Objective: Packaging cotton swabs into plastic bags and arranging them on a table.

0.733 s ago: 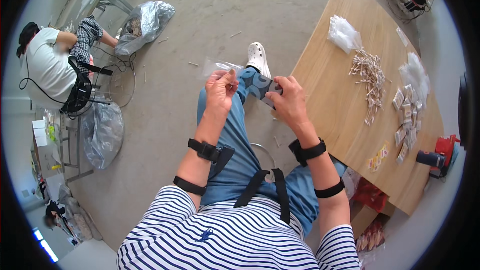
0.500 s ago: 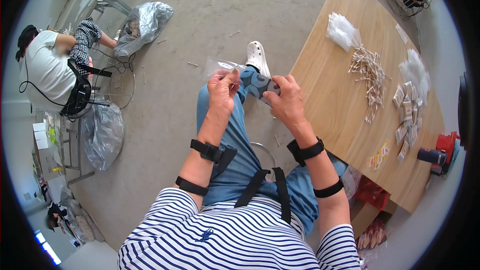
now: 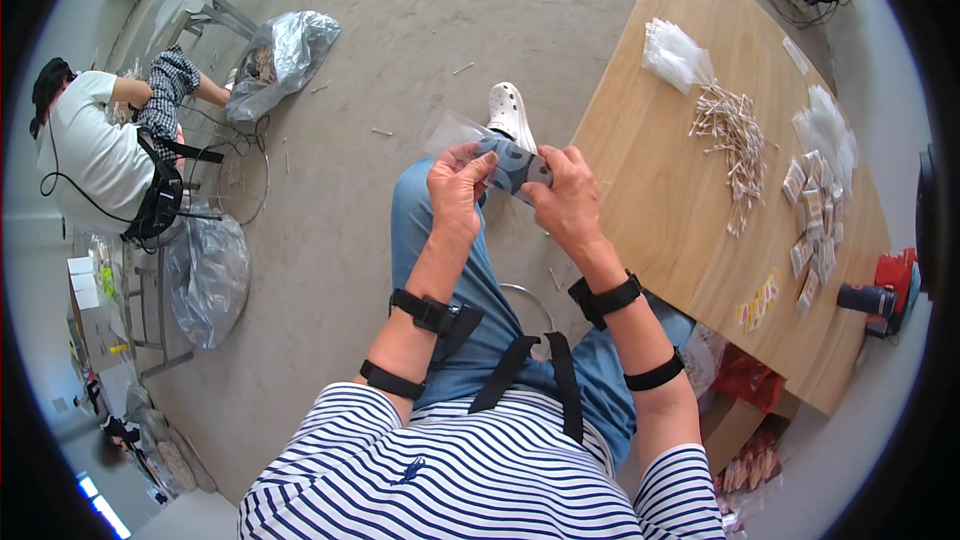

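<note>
Above my lap, both hands meet at a small clear plastic bag [image 3: 456, 128] and a flat dark-grey piece [image 3: 515, 169] with darker round shapes. My left hand [image 3: 457, 187] is closed, pinching the bag and the piece's left end between thumb and fingers. Part of the bag sticks out beyond those fingers. At the other end, my right hand [image 3: 568, 192] grips the patterned piece with thumb and fingertips. Clear film seems to cover some of the piece, but I cannot tell how far it sits inside the bag.
A wooden table [image 3: 640, 160] stands at my right. On it lie loose cotton swabs [image 3: 735, 140], clear bags [image 3: 675, 55], small filled packs [image 3: 815, 205] and yellow labels [image 3: 758, 305]. To the left, another person [image 3: 95, 145] sits near a plastic sack [image 3: 285, 60].
My left hand has shifted slightly right and lower, closer to my right hand, and now grips the patterned piece's edge with the bag. The view has shifted a little.
</note>
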The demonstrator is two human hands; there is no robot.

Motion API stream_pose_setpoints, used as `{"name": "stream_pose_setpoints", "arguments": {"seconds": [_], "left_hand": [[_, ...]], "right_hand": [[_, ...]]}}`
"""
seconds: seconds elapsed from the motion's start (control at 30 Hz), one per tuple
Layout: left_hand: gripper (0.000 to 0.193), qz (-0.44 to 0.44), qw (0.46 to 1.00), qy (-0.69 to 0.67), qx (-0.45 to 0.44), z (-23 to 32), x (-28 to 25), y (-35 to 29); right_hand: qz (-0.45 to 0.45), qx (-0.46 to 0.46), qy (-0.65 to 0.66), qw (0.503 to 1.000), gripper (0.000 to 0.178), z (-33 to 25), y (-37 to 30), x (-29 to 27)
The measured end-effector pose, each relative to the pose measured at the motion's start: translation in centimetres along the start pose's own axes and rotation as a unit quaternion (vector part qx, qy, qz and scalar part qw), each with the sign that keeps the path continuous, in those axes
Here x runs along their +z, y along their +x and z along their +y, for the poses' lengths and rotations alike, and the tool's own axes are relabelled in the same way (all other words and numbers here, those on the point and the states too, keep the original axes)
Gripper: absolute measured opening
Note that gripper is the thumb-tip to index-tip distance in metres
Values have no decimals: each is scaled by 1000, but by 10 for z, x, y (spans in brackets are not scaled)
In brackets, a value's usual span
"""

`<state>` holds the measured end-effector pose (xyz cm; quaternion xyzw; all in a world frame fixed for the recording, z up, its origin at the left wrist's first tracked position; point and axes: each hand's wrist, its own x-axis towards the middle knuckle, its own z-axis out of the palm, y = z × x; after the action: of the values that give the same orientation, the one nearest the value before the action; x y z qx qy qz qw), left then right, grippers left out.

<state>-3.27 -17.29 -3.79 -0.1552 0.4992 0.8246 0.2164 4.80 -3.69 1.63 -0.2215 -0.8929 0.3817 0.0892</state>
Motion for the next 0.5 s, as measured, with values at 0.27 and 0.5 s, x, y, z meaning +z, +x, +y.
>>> {"name": "stream_pose_setpoints", "arguments": {"seconds": [0.27,0.5], "left_hand": [[30,1,1000,16,9,-15,20,-17],[29,12,1000,-8,2,-31,33,-30]], "right_hand": [[82,6,130,988,43,11,-18,-14],[107,13,98,989,34,30,-37,-29]]}}
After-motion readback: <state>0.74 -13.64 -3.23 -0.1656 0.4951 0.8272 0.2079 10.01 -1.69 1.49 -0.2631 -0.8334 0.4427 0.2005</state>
